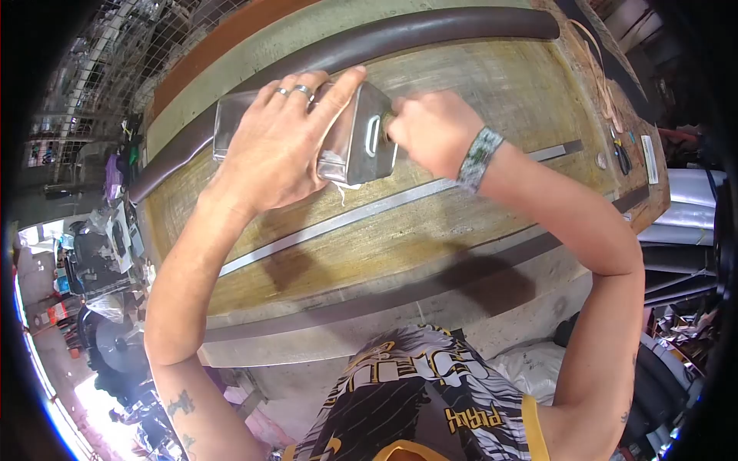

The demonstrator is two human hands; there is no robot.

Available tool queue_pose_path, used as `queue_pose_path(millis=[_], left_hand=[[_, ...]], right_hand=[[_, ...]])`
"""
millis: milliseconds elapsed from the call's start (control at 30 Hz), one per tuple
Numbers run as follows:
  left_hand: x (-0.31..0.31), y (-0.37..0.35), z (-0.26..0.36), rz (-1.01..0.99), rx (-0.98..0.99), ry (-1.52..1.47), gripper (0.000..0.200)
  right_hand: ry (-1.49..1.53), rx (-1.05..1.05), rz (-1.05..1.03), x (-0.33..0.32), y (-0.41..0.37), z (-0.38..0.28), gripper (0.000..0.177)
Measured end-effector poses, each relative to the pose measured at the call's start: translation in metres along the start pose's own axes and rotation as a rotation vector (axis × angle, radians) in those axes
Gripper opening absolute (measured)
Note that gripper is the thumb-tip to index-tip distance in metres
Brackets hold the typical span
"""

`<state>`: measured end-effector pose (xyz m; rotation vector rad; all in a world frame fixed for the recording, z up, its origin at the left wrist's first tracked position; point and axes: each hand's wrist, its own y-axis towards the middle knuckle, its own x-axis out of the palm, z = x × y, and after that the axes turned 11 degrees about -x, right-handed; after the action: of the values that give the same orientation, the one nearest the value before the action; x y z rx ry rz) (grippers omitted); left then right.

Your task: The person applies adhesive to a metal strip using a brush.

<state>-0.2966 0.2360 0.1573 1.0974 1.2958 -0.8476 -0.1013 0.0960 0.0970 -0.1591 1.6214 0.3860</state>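
A dark box-like case with shiny, clear-looking sides point(373, 138) is held above the worktable point(430, 73). My left hand point(286, 138), with rings on two fingers, is wrapped over its top and side. At the case's right end, beside a white-edged oval slot, my right hand point(434, 131) is closed in a pinch. Whatever it pinches is too small to make out. Under the case a bit of white thread or scrap point(342, 187) hangs down. A long metal ruler point(338, 224) lies on the table below both hands.
A dark brown roll point(384, 38) runs along the table's far side. Scissors or pliers point(621, 156) and a short white ruler point(649, 159) lie at the right end. Silver rolls point(692, 200) are stacked beyond it. A dark strip point(361, 307) runs along the near edge.
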Motion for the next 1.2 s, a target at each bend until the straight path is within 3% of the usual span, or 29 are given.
queue_pose_path(millis=[167, 367, 567, 600, 700, 800, 900, 1033, 1200], left_hand=[[0.007, -0.005, -0.01, -0.022, -0.112, -0.076, 0.121], [0.018, -0.005, -0.017, -0.045, -0.372, -0.406, 0.131], [0.036, 0.0, -0.014, 0.098, -0.356, -0.549, 0.128], [0.034, 0.002, -0.012, 0.097, -0.333, -0.552, 0.128], [0.024, 0.008, -0.005, 0.079, -0.239, -0.458, 0.126], [0.007, 0.02, 0.005, 0.085, -0.112, -0.277, 0.119], [-0.015, 0.03, 0.014, 0.102, -0.03, -0.106, 0.12], [-0.045, 0.037, 0.022, 0.109, 0.055, 0.029, 0.115], [-0.052, 0.042, 0.03, 0.049, 0.094, 0.189, 0.095]], right_hand=[[0.54, 0.209, 0.01, -0.006, -0.037, 0.04, 0.016], [1.071, 0.526, 0.282, -0.021, -0.083, 0.04, 0.02], [1.053, 0.601, 0.312, -0.046, -0.102, 0.035, 0.02], [0.952, 0.528, 0.383, -0.042, -0.1, 0.031, 0.017], [0.296, 0.256, 0.252, -0.056, -0.091, 0.029, 0.014], [-0.094, 0.248, 0.224, -0.047, -0.071, 0.011, 0.022], [-0.151, 0.157, 0.323, -0.022, -0.048, 0.01, 0.01], [-0.032, 0.163, 0.39, -0.006, -0.031, 0.012, 0.009], [0.161, 0.176, 0.346, -0.002, -0.025, 0.019, 0.014]])
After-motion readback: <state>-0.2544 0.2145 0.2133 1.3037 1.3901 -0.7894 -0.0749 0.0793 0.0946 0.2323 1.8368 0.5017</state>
